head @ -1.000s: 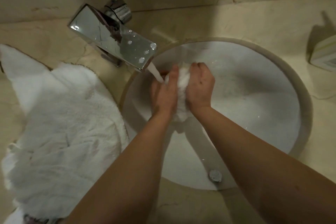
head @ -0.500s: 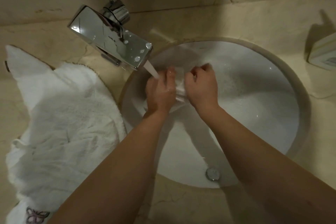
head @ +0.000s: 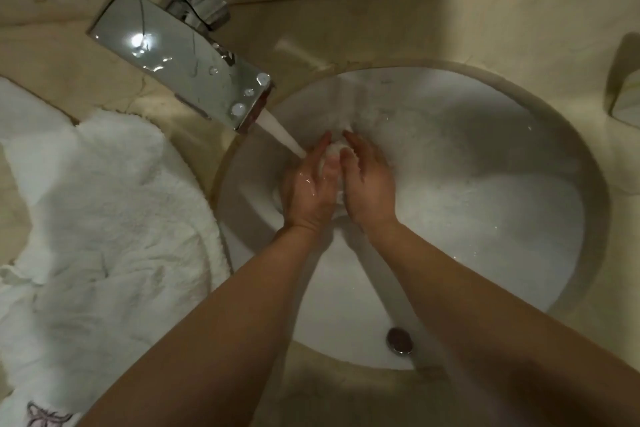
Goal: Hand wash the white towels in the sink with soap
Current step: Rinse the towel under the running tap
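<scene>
Nearest the camera, two bare forearms reaching forward over the round white sink [head: 519, 236], landmark for all else. On its near wall, a metal drain fitting [head: 400, 340] between the forearms. Left of the sink, on the beige stone counter [head: 450, 28], a large heap of white towels [head: 104, 236] lying right at the rim, with a small pink butterfly embroidery [head: 43, 418] at its near corner.

Over the middle of the bowl, toward its left side, left hand [head: 309, 189] and right hand [head: 367, 180] pressed palm toward palm with a small bunched white towel [head: 334, 152] squeezed between them; fingers mostly straight, tips pointing away, laid against the cloth rather than curled round it. Most of that cloth hidden by the hands; only a white lump showing between the fingertips and a scrap lower down between the palms.

Beyond the left rim, a flat chrome faucet [head: 180, 59] angled over the bowl, its water stream [head: 282, 133] striking the left hand's fingers. Past the right rim, a pale object [head: 625, 107] cut by the frame edge, too little visible to tell what.
</scene>
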A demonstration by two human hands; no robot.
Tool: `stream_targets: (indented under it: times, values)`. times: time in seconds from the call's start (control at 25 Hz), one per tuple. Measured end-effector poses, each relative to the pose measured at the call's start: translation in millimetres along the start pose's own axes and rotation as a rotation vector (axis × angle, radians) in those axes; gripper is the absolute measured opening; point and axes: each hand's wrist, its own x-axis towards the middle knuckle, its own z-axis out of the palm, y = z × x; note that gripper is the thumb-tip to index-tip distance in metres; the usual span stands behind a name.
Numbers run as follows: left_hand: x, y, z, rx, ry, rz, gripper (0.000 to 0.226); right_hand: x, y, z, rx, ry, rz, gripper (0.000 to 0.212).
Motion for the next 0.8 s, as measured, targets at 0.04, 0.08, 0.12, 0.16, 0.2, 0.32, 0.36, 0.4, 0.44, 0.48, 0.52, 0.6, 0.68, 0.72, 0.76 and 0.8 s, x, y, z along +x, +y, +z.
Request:
stream_targets:
  times: [0.04, 0.08, 0.12, 0.16, 0.2, 0.32, 0.36, 0.4, 0.44, 0.48, 0.52, 0.6, 0.68, 0.72, 0.76, 0.8]
  values:
    - [2.1, -1.2, 0.3, -0.014, 0.002, -0.010, 0.077, 0.7, -1.4, 1.7, -0.014, 0.021, 0.008, 0.068]
    - [5.1, -2.8, 0.7, -0.020, 0.007, -0.013, 0.075, 3.1, -2.1, 3.4, -0.037, 0.041, 0.022, 0.068]
    - [8.4, -4.7, 1.3, 0.007, 0.020, 0.004, 0.073, 6.5, -3.7, 5.1, -0.070, 0.057, 0.039, 0.070]
    - [12.1, -5.6, 1.5, 0.066, 0.043, 0.037, 0.074, 10.8, -5.0, 6.5, -0.109, 0.065, 0.055, 0.072]
    - [16.1, -4.6, 2.2, 0.133, 0.064, 0.068, 0.076, 16.1, -5.6, 7.9, -0.153, 0.067, 0.064, 0.075]
    - [29.9, -2.7, 5.8, 0.214, 0.141, 0.077, 0.074, 30.4, -3.7, 11.1, -0.239, 0.083, 0.063, 0.078]
    - [32.2, -1.1, 6.8, 0.211, 0.155, 0.074, 0.071, 33.8, -3.5, 11.5, -0.252, 0.098, 0.055, 0.077]
    - [33.6, -1.5, 8.1, 0.227, 0.166, 0.088, 0.067, 37.3, -2.5, 12.1, -0.272, 0.113, 0.035, 0.073]
    - [34.0, -0.2, 7.9, 0.252, 0.178, 0.119, 0.061, 40.6, -1.6, 12.7, -0.291, 0.126, 0.013, 0.066]
    - [34.4, 1.0, 7.9, 0.271, 0.192, 0.156, 0.057, 43.5, -0.6, 13.6, -0.303, 0.138, -0.011, 0.058]
    - [35.4, -0.6, 8.5, 0.296, 0.194, 0.178, 0.055, 46.0, -0.8, 15.0, -0.314, 0.148, -0.029, 0.051]
    - [41.1, 2.9, 8.3, 0.363, 0.162, 0.172, 0.054, 51.5, -1.6, 16.8, -0.316, 0.164, -0.045, 0.044]
    - [42.2, 10.8, 7.2, 0.460, 0.087, 0.055, 0.058, 52.9, -4.2, 14.7, -0.294, 0.161, -0.038, 0.041]
    - [41.1, 14.8, 6.8, 0.471, 0.043, -0.032, 0.058, 53.1, -5.1, 13.1, -0.299, 0.133, -0.015, 0.040]
    - [39.3, 17.3, 5.9, 0.427, 0.015, -0.123, 0.056, 52.1, -6.8, 11.4, -0.305, 0.093, 0.021, 0.039]
    - [37.6, 19.8, 5.1, 0.320, -0.036, -0.215, 0.053, 50.9, -8.2, 9.6, -0.306, 0.059, 0.065, 0.040]
